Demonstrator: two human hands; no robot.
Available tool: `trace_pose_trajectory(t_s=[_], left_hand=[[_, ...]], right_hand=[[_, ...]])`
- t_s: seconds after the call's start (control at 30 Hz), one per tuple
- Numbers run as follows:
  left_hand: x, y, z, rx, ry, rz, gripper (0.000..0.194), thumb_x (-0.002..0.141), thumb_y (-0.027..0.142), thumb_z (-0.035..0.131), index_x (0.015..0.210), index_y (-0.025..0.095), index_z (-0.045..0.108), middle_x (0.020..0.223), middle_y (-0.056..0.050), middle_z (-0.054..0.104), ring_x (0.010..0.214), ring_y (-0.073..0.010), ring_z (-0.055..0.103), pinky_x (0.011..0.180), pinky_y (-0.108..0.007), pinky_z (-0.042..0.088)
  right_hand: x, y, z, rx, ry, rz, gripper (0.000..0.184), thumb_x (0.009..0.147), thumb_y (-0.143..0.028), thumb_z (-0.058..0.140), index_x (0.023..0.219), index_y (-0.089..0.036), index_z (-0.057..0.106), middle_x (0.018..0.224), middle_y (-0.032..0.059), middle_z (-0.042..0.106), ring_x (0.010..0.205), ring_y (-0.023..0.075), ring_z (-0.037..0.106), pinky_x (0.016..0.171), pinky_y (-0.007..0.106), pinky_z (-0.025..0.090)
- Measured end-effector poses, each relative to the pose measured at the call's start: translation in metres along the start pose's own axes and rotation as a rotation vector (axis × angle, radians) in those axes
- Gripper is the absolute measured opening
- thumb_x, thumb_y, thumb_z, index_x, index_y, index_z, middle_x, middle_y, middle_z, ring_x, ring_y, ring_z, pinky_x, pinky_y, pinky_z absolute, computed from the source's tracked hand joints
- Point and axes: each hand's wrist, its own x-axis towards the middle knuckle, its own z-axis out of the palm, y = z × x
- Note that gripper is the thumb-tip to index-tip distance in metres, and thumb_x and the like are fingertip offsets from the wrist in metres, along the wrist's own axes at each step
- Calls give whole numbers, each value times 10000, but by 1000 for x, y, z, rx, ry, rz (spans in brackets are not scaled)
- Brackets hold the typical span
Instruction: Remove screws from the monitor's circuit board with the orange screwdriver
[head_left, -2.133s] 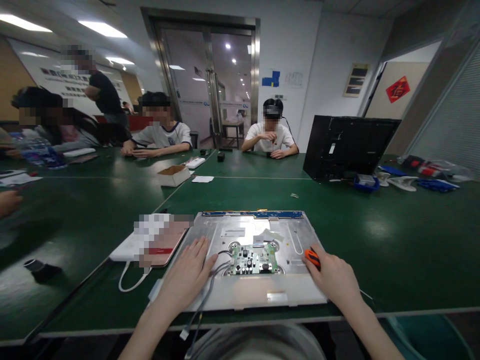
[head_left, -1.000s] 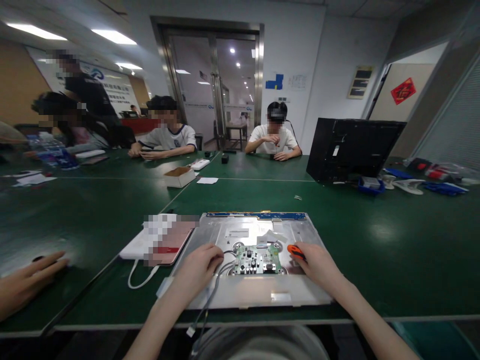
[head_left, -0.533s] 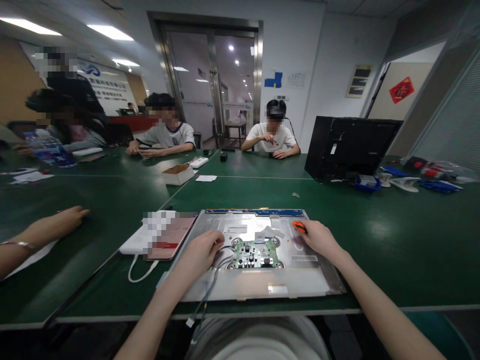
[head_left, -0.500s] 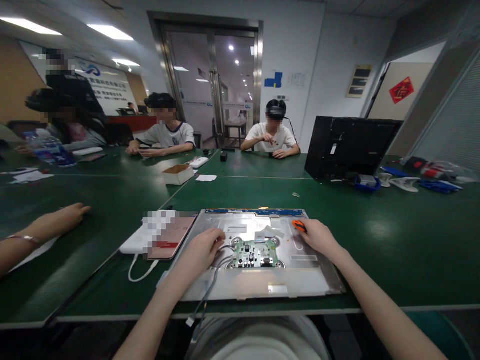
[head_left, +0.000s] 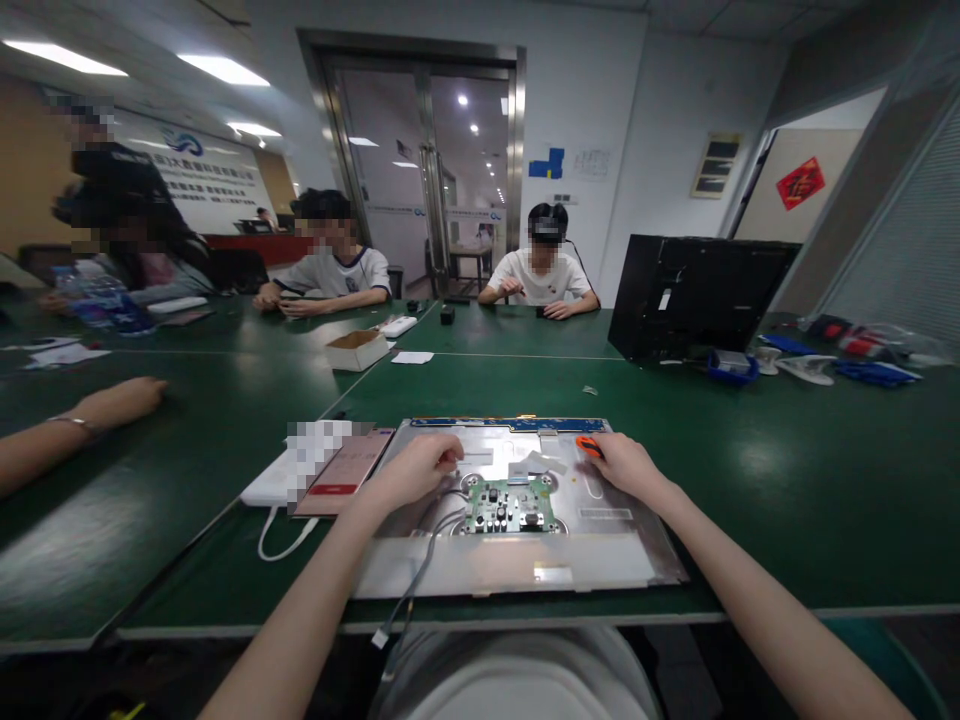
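Observation:
A silver display panel (head_left: 480, 570) lies flat on the table in front of me, its metal back facing up. In its middle sits a green circuit board (head_left: 504, 506), with dark cables (head_left: 427, 560) running from its left side over the panel's near edge. My left hand (head_left: 424, 468) is over the panel's upper left, fingers curled together; whether they pinch something small is hidden. Over the upper right, my right hand (head_left: 626, 468) is closed round an orange-and-black tool (head_left: 588, 447), whose kind I cannot make out. A blue strip board (head_left: 517, 425) runs along the panel's far edge.
Left of the panel lie a white device (head_left: 274, 480) with a cable and a pinkish booklet (head_left: 349, 468). Another person's arm (head_left: 90, 420) rests farther left. A black monitor (head_left: 701, 295) stands at back right. A small open box (head_left: 356, 352) sits mid-table. Several people are around the table.
My left hand has moved forward, away from the cables towards the panel's upper left. My right hand has shifted slightly left with the orange-and-black tool. The neighbour's arm has moved up a little.

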Motion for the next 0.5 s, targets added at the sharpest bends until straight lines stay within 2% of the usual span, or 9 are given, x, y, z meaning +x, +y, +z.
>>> trace_pose_trajectory(t_s=[0.17, 0.37, 0.5], left_hand=[[7, 3, 0, 75, -108, 5, 228, 756, 94, 485, 842, 175, 680, 748, -36, 685, 708, -183, 613, 634, -240, 406], [12, 1, 6, 115, -117, -5, 176, 759, 96, 508, 749, 179, 663, 733, -44, 682, 712, -193, 615, 650, -252, 404], [13, -2, 6, 78, -125, -5, 166, 807, 149, 501, 773, 179, 660, 748, -44, 691, 709, -190, 621, 651, -251, 423]], right_hand=[[7, -13, -7, 20, 14, -81, 197, 975, -242, 516, 1087, -177, 664, 1088, 117, 721, 1009, 236, 668, 737, 250, 420], [24, -46, -7, 52, 19, -216, 208, 984, -302, 521, 1041, -183, 681, 1079, 100, 729, 953, 226, 668, 696, 240, 390], [35, -63, -4, 76, 6, -271, 184, 956, -284, 563, 1029, -184, 699, 1053, 102, 736, 911, 220, 669, 678, 237, 372]])
